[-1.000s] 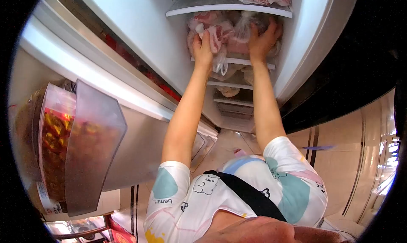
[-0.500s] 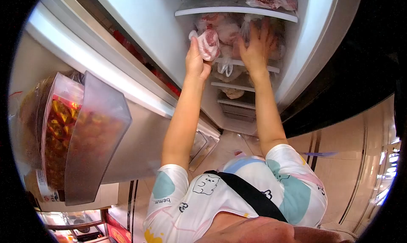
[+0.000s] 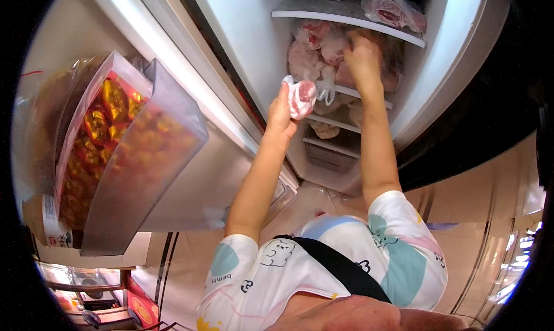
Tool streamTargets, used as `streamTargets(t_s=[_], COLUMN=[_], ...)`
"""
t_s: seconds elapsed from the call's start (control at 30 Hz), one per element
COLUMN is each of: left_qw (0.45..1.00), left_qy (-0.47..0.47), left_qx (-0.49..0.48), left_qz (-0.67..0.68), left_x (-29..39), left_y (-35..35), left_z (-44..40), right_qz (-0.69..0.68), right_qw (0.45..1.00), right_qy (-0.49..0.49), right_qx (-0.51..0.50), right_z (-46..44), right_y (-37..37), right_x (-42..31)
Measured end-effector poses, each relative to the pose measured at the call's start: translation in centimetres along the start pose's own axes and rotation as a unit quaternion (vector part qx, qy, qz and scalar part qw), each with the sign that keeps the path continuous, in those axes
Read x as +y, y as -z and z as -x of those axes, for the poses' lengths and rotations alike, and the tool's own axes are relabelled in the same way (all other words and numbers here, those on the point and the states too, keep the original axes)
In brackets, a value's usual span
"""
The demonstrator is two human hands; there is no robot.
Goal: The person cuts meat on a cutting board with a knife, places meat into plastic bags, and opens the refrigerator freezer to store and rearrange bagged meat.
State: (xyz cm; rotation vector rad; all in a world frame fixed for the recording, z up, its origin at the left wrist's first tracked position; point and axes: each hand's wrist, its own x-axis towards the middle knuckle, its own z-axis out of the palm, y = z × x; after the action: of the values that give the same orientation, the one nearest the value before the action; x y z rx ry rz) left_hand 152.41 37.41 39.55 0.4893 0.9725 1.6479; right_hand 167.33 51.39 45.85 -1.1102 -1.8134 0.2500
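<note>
My left hand (image 3: 280, 113) is closed around a piece of pale pink and red meat (image 3: 302, 99), with a bit of white plastic at its top. It is held in front of the open freezer's shelves. My right hand (image 3: 365, 57) reaches onto a shelf beside bagged meat (image 3: 333, 47). Its fingers are bent, and their tips are partly lost in the shadow among the bags; what they grip, if anything, is hidden. A knotted clear plastic bag end (image 3: 326, 93) hangs over the shelf edge between my hands.
Another bagged piece of red meat (image 3: 393, 13) lies on the shelf above. Lower shelves hold more bags, one with a pale lump (image 3: 324, 129). At left, the open door carries a translucent bin (image 3: 156, 158) and a pack with red and gold contents (image 3: 95, 129).
My left hand has drawn back and lower from the shelf with the meat. The fingers of my right hand, spread before, are now bent inward. The view has shifted slightly.
</note>
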Motion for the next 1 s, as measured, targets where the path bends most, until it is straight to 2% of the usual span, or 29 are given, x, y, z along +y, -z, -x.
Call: streamTargets(t_s=[0.03,0.07,0.17,0.23,0.27,0.33,0.37,0.4,0.47,0.57,0.6,0.67,0.7,0.77,0.8,0.83,0.93,1.0], left_qw=[1.0,1.0,0.996,0.993,0.993,0.992,0.992,0.991,0.991,0.991,0.992,0.993,0.993,0.992,0.991,0.989,0.986,0.988], left_qy=[0.0,0.004,0.016,0.023,0.024,0.025,0.028,0.03,0.024,0.022,0.026,0.029,0.034,0.031,0.033,0.04,0.038,0.039], left_qx=[0.002,-0.019,-0.056,-0.067,-0.068,-0.067,-0.066,-0.065,-0.069,-0.067,-0.062,-0.066,-0.072,-0.083,-0.097,-0.106,-0.126,-0.108], left_qz=[0.003,0.023,0.066,0.09,0.098,0.104,0.106,0.108,0.112,0.111,0.107,0.099,0.091,0.089,0.086,0.092,0.106,0.106], left_x=[-0.2,-0.4,-0.8,-0.7,-0.6,-0.5,-0.4,-0.3,-0.5,-0.7,-0.6,-0.7,-0.5,-0.8,-0.8,-0.7,-1.2,-1.9], left_y=[0.2,0.2,0.2,0.3,0.2,0.2,0.1,0.0,0.0,0.2,0.4,0.5,0.9,1.3,1.6,1.7,2.3,2.2], left_z=[-0.2,-0.3,-0.3,0.0,0.0,0.3,0.4,0.3,0.1,-0.1,0.0,0.2,0.3,0.0,0.0,0.0,-0.9,-1.3], right_qz=[0.0,0.001,-0.016,-0.082,-0.085,0.053,0.075,0.074,0.133,0.117,0.117,-0.003,-0.002,-0.038,-0.038,-0.031,-0.077,-0.226], right_qw=[0.999,0.999,0.996,0.974,0.972,0.964,0.954,0.953,0.962,0.972,0.972,0.963,0.962,0.979,0.978,0.984,0.994,0.968], right_qy=[-0.009,-0.009,0.033,0.103,0.105,0.179,0.162,0.165,0.165,0.141,0.143,0.119,0.125,0.18,0.184,0.166,0.063,-0.008], right_qx=[-0.043,-0.043,-0.087,-0.185,-0.19,-0.19,-0.241,-0.241,-0.171,-0.146,-0.147,-0.242,-0.244,-0.09,-0.094,-0.062,-0.048,-0.106], right_z=[-0.8,-1.3,-2.6,-3.1,-3.3,-3.6,-4.0,-4.0,-3.4,-3.2,-3.4,-4.1,-4.5,-5.9,-7.0,-8.1,-7.8,-7.5], right_y=[-0.7,-1.0,-1.9,-2.9,-3.7,-4.9,-5.0,-5.4,-6.3,-7.0,-6.7,-5.3,-6.2,-9.1,-9.9,-10.5,-8.1,-7.4], right_x=[-0.5,-1.1,-1.8,-1.5,-1.3,-0.8,-1.0,-1.2,-1.5,-2.1,-2.3,-2.1,-1.4,1.2,2.2,3.5,1.3,2.7])
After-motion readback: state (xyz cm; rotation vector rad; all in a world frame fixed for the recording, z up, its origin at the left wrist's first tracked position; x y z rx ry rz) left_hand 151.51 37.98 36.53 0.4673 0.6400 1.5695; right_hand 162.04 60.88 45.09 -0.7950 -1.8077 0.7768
